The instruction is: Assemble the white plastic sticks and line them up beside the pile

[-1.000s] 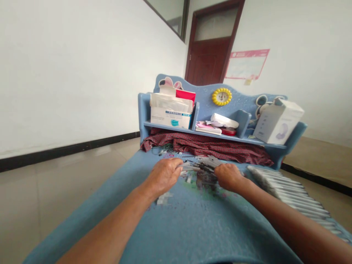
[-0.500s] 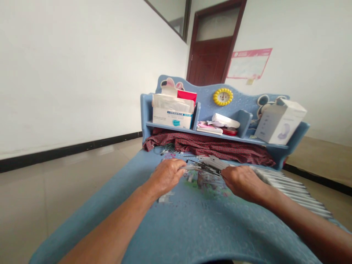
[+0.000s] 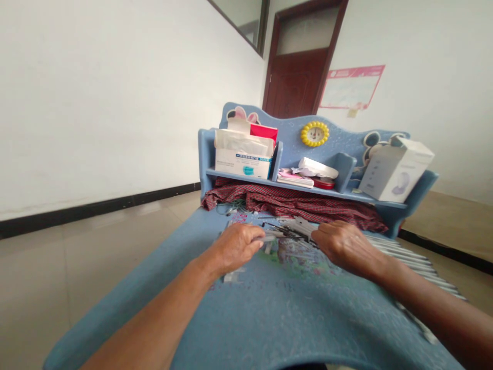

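Observation:
My left hand (image 3: 239, 247) is closed on a pale, translucent slim piece (image 3: 272, 235) that sticks out to the right between thumb and fingers. Opposite it, my right hand (image 3: 344, 247) is curled shut at the right end of the pile; what its fingers pinch is hidden and blurred. Between the hands lie several thin dark rods (image 3: 287, 231) on the blue table (image 3: 269, 318). Behind them is a bunch of pale grey slim pieces (image 3: 302, 224). A small clear piece (image 3: 233, 276) rests below my left hand.
To the right, slim white-grey tubes (image 3: 408, 262) lie side by side, partly behind my right forearm. A red checked cloth (image 3: 292, 205) is bunched under the shelf. On the shelf stand a mask box (image 3: 242, 156), a stack of papers (image 3: 295, 179), a red tin (image 3: 323, 183) and a white box (image 3: 398, 172).
My right hand has moved slightly right and turned knuckles-up. My left hand has shifted a little right with the pale piece. The camera view has shifted slightly.

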Demonstrator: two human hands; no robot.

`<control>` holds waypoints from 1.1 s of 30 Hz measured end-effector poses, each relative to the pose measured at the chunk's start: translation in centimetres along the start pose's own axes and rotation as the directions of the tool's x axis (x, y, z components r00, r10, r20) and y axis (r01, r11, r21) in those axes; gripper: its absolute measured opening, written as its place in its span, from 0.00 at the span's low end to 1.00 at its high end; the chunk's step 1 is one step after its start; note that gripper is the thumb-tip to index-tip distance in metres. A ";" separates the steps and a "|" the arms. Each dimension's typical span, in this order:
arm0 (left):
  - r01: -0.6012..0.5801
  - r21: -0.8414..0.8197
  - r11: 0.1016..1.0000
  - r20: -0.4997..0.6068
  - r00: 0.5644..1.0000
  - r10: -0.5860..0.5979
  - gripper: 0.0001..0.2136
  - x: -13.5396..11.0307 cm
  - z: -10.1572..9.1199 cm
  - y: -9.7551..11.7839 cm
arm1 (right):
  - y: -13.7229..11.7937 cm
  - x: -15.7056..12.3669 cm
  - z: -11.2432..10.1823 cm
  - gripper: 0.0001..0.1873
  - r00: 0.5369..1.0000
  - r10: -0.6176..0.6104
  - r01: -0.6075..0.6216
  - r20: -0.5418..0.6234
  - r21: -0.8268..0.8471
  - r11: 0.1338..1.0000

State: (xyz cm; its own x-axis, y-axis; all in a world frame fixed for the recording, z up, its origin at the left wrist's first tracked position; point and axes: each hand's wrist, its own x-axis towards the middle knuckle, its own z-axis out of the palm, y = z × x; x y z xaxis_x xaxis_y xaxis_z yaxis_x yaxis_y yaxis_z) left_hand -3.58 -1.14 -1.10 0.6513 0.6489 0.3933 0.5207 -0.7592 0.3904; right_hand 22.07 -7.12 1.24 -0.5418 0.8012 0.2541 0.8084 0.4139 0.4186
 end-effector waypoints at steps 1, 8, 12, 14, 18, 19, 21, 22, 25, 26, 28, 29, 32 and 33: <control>0.033 -0.044 0.998 0.033 0.999 -0.031 0.09 0.0 -0.2 0.3 | 0.3 0.0 0.0 0.15 0.999 -0.023 0.023 -0.031 0.009 1.000; 0.177 -0.229 0.957 0.154 0.977 -0.144 0.10 0.0 -0.3 1.4 | -0.9 1.0 -0.1 0.15 0.990 -0.044 0.089 -0.137 0.340 0.936; 0.188 -0.282 0.941 0.111 0.980 -0.162 0.09 0.1 -0.1 1.3 | -3.4 2.5 -0.6 0.12 0.970 0.106 0.062 -0.218 0.646 0.761; 0.193 -0.344 0.919 0.042 0.981 -0.190 0.09 0.2 -0.2 1.2 | -4.2 3.2 -0.9 0.15 0.953 0.177 0.062 -0.246 0.731 0.680; 0.189 -0.528 0.828 -0.170 0.932 -0.321 0.08 0.4 -0.8 0.7 | -4.1 4.5 -0.7 0.14 0.925 0.274 0.033 -0.263 0.775 0.631; 0.181 -0.572 0.800 -0.216 0.908 -0.359 0.08 0.4 -1.0 0.6 | -3.9 4.7 -0.4 0.13 0.932 0.268 0.017 -0.246 0.765 0.644; 0.151 -0.648 0.746 -0.276 0.867 -0.415 0.08 0.5 -1.2 0.3 | -3.6 5.3 0.5 0.10 0.958 0.209 -0.002 -0.194 0.729 0.685; 0.134 -0.679 0.721 -0.292 0.853 -0.433 0.08 0.5 -1.3 0.2 | -3.5 5.5 1.1 0.10 0.971 0.172 -0.005 -0.165 0.709 0.705; 0.099 -0.753 0.651 -0.311 0.818 -0.485 0.07 0.6 -1.2 -0.3 | -3.7 6.1 2.8 0.11 0.992 0.082 0.002 -0.100 0.643 0.766; 0.093 -0.771 0.630 -0.313 0.807 -0.502 0.07 0.6 -1.2 -0.4 | -3.8 6.3 3.3 0.11 0.994 0.060 0.007 -0.087 0.619 0.786; 0.084 -0.795 0.601 -0.313 0.793 -0.523 0.07 0.6 -1.2 -0.6 | -4.2 6.6 4.1 0.11 0.998 0.013 0.028 -0.068 0.572 0.820; 0.078 -0.800 0.596 -0.317 0.788 -0.529 0.07 0.6 -1.2 -0.6 | -4.4 6.8 4.4 0.11 0.998 -0.002 0.035 -0.059 0.557 0.830; 0.048 -0.804 0.592 -0.358 0.756 -0.548 0.07 0.7 -1.4 -0.7 | -4.6 7.7 4.7 0.12 0.999 -0.003 0.020 -0.032 0.534 0.845; 0.038 -0.806 0.591 -0.375 0.740 -0.558 0.07 0.7 -1.5 -0.7 | -4.6 8.1 4.7 0.12 1.000 0.006 0.007 -0.022 0.524 0.852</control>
State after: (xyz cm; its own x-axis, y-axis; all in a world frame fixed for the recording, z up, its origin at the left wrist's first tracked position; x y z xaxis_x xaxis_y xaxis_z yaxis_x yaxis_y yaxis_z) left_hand -4.32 -0.10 0.10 -0.0157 0.9226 0.3854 -0.1125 -0.3846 0.9162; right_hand 15.05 -0.55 -2.77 -0.5418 0.7938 0.2762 0.8056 0.5842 -0.0985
